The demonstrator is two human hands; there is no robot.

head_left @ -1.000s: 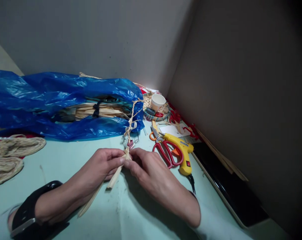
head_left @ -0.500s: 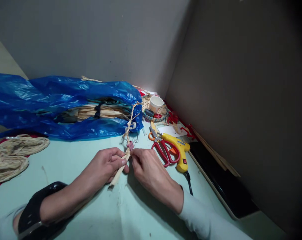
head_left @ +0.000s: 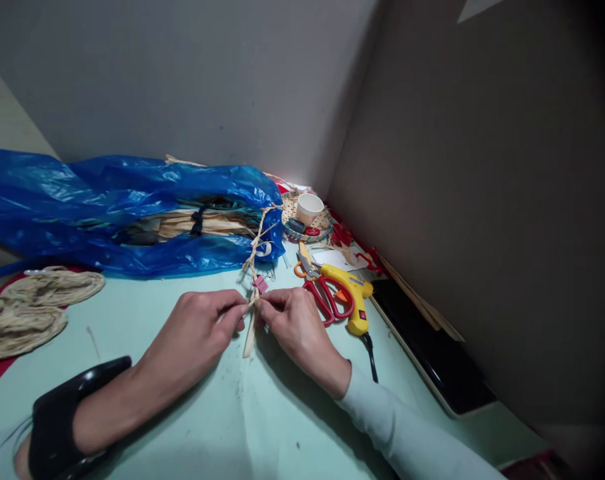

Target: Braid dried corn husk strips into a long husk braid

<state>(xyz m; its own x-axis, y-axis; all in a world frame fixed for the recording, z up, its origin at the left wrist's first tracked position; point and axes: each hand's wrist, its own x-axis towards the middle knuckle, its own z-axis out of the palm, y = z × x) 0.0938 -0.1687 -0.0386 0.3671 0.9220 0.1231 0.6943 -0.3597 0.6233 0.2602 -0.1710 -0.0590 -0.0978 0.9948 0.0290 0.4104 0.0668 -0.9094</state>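
Note:
A pale braided cord of dried plant fibre (head_left: 255, 257) runs from the blue bag down to my fingers. My left hand (head_left: 199, 330) pinches a strand at the cord's near end, thumb against forefinger. From the other side, my right hand (head_left: 299, 327) also pinches the cord's end, its fingertips almost touching the left ones. A flat loose strip (head_left: 249, 339) hangs toward me below the two hands. Just above my fingertips a small pink clip (head_left: 260, 284) sits at the cord. The exact crossing of the strands is hidden by my fingers.
Red-handled scissors (head_left: 327, 297) and a yellow glue gun (head_left: 352, 293) lie to the right. Behind them is a woven basket (head_left: 289, 213) with a white cup (head_left: 309, 207). A blue plastic bag (head_left: 82, 247) holds fibre bundles; woven soles (head_left: 27, 330) lie left. Grey walls stand behind.
My left hand has shifted its grip from the broad strip to a strand at the side. That strip now hangs loose, pointing more straight toward me. The right hand stays at the cord.

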